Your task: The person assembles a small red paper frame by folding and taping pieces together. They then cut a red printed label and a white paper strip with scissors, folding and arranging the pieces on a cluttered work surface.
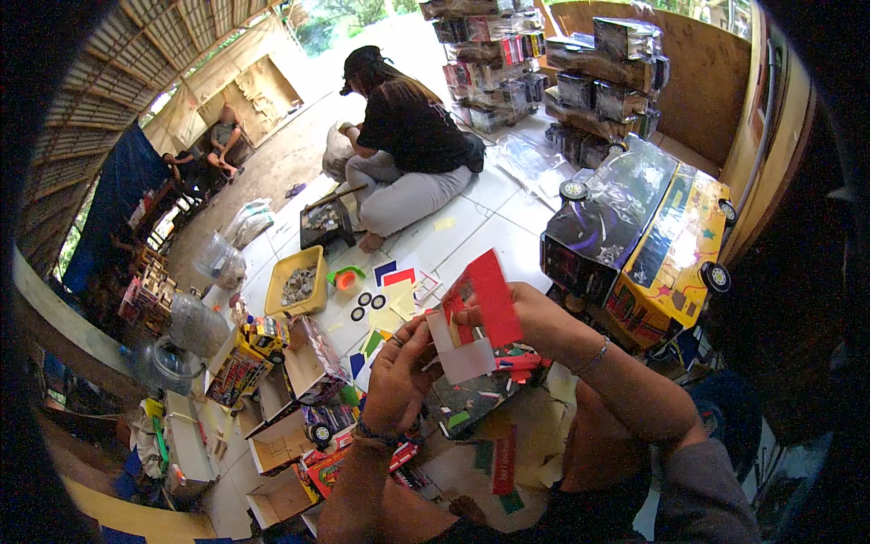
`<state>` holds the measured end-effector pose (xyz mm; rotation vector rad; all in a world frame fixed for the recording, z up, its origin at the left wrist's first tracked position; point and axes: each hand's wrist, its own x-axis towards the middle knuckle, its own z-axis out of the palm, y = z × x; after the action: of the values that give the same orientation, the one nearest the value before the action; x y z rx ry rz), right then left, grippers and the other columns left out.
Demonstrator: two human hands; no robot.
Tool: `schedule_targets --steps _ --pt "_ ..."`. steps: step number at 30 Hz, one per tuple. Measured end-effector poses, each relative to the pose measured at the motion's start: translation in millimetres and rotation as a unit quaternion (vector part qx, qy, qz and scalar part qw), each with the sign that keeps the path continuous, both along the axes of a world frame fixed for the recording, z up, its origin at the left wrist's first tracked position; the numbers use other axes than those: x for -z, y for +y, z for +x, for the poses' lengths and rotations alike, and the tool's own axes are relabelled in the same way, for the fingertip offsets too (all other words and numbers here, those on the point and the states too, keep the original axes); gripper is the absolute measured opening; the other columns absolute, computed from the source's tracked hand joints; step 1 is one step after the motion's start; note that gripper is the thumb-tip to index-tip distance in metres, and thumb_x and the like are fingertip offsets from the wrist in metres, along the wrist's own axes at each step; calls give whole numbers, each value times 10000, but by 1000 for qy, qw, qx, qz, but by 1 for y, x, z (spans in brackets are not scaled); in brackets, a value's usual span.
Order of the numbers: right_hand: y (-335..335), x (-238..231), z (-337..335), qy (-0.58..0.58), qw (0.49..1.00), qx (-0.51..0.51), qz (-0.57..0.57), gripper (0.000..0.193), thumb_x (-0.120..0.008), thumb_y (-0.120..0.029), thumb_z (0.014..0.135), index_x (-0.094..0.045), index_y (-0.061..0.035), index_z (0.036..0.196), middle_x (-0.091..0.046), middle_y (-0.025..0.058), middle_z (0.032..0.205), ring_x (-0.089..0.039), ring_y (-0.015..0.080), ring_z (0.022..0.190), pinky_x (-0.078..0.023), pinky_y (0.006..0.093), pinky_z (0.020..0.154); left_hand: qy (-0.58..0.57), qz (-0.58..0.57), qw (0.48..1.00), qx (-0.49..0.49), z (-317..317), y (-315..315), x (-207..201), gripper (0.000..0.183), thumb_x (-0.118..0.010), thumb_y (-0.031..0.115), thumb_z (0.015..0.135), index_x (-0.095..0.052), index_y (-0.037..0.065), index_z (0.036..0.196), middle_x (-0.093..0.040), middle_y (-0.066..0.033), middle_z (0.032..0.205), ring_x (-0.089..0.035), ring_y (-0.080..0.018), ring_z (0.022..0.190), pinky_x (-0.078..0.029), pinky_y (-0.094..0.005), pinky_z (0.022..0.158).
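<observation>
In front of me, both hands are on a red sheet (490, 295) that looks like sticker film, with a cut-out window and a pale white backing-like piece (468, 361) at its lower end. My right hand (535, 319) pinches the sheet from the right, its fingers partly behind the red part. At the left edge, my left hand (401, 379) has its fingertips closed on the white piece. Below lies a dark board (460, 404) with coloured scraps. Just beyond my left hand are small black wheels (365, 299) and coloured cut sheets (397, 292).
A yellow basin (319, 304) of small pieces stands ahead left, near an orange tape roll (345, 280). Toy trucks (265, 337) and open wooden boxes (283, 444) crowd the left. A large toy truck (625, 236) lies at right. Beyond, a person (408, 136) sits near stacked wrapped packages (603, 77).
</observation>
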<state>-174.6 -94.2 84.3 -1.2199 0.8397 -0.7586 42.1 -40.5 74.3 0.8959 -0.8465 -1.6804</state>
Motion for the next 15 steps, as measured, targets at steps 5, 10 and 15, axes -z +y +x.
schedule_targets --steps 5,10,15 --pt "0 -2 1 35 998 -32 28 366 -691 -374 919 -710 -59 1105 -705 39 1001 -582 112 814 -479 261 751 18 20 1000 -6 -5 -1 7 257 -618 179 996 -620 64 1226 -681 -57 1142 -658 -150 1023 -558 -319 863" --pt "5 -5 0 26 999 -41 -1 408 -729 -418 890 -711 -45 1054 -694 37 962 -582 124 822 -482 283 739 83 4 997 1 -12 2 16 248 -667 158 959 -647 49 1181 -704 -82 1098 -687 -158 957 -578 -314 828" --pt "11 0 1 8 998 -48 -46 333 -709 -337 927 -704 -19 1024 -687 33 909 -584 95 787 -484 276 701 70 -2 997 -11 -10 5 16 241 -705 116 926 -664 44 1152 -715 -88 1080 -697 -155 927 -586 -313 807"
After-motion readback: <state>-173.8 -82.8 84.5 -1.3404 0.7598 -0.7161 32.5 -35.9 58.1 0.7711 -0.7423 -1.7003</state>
